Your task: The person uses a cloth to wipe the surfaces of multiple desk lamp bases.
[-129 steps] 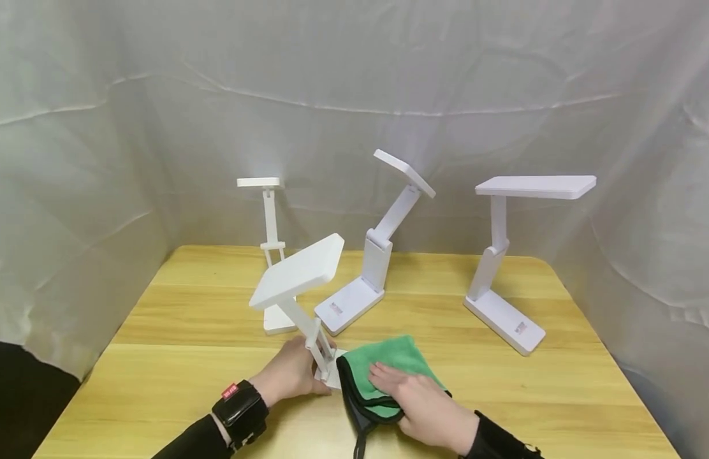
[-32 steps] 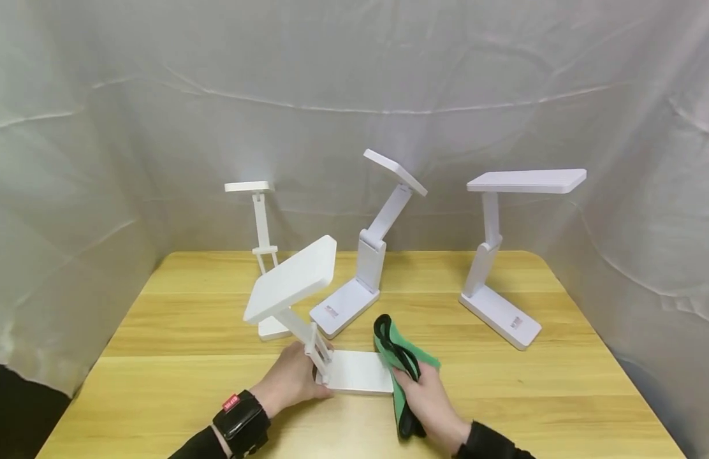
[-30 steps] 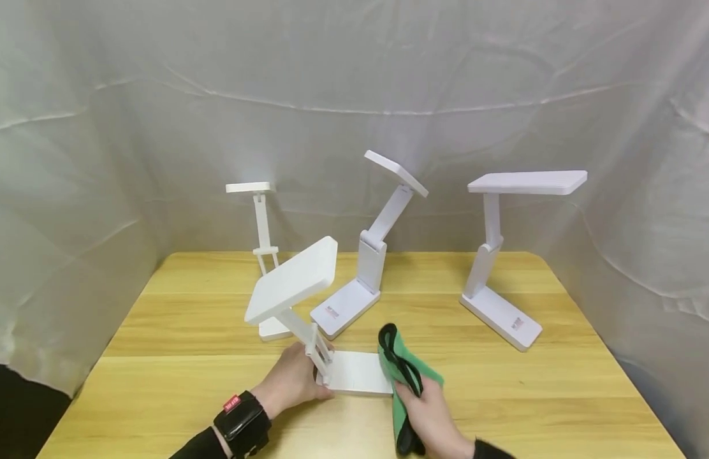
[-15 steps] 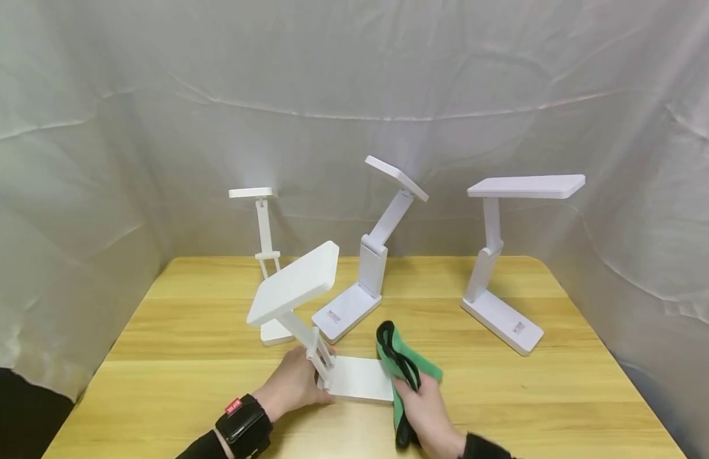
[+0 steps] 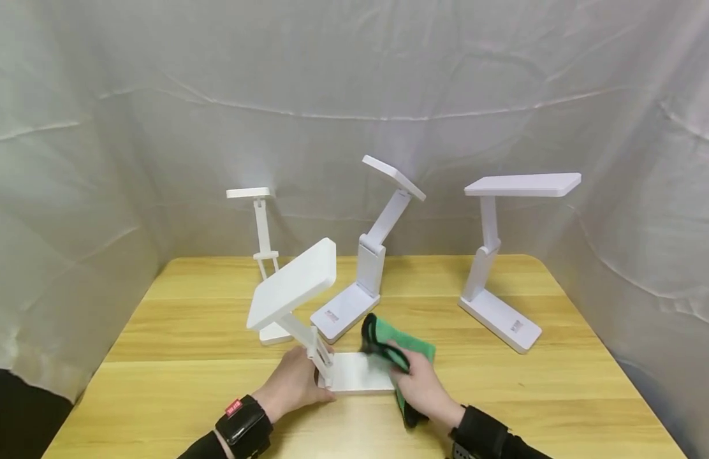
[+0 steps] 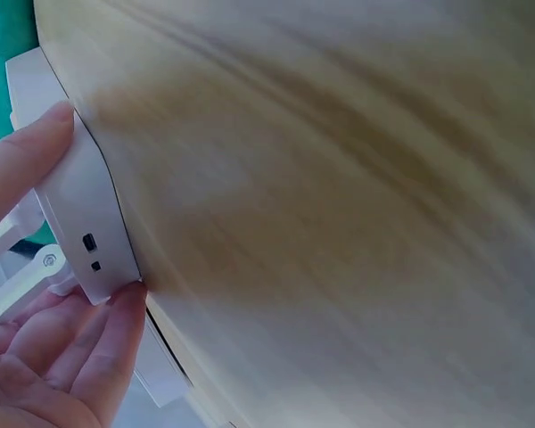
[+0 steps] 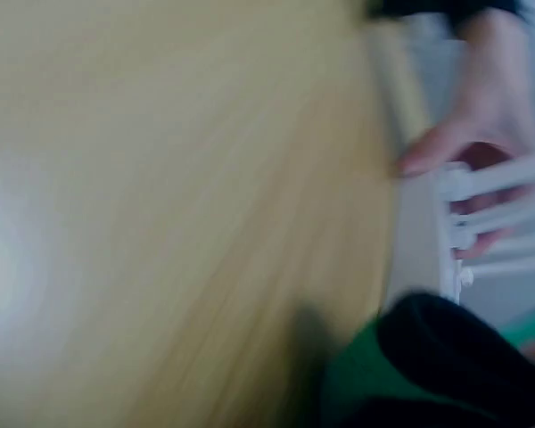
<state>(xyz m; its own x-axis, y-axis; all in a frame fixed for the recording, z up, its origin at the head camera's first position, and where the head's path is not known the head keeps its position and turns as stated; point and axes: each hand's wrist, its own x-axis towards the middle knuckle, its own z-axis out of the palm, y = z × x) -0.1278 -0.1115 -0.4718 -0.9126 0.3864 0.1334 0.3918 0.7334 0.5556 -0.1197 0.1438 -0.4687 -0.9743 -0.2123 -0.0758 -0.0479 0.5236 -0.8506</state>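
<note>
My left hand [image 5: 297,380] grips the left end of the base of a white folding desk lamp [image 5: 292,284], near its hinge. In the left wrist view, thumb and fingers of the left hand [image 6: 62,357] hold opposite edges of the lamp base [image 6: 85,209], whose end has two small ports. My right hand [image 5: 423,386] holds a folded green cloth [image 5: 405,338] with black edging at the right part of that base. The right wrist view is blurred; the cloth [image 7: 366,383] there lies close to the base [image 7: 419,236].
Three more white desk lamps stand farther back: one at left [image 5: 263,223], one in the middle [image 5: 370,261], one at right [image 5: 483,268]. They rest on a wooden table [image 5: 205,319]. A pale grey curtain [image 5: 331,64] surrounds the back and sides.
Earlier the cloth lay spread over the base under my right hand. It was then folded at the base's right end, and has now swung slightly left over the base. My left hand keeps its grip.
</note>
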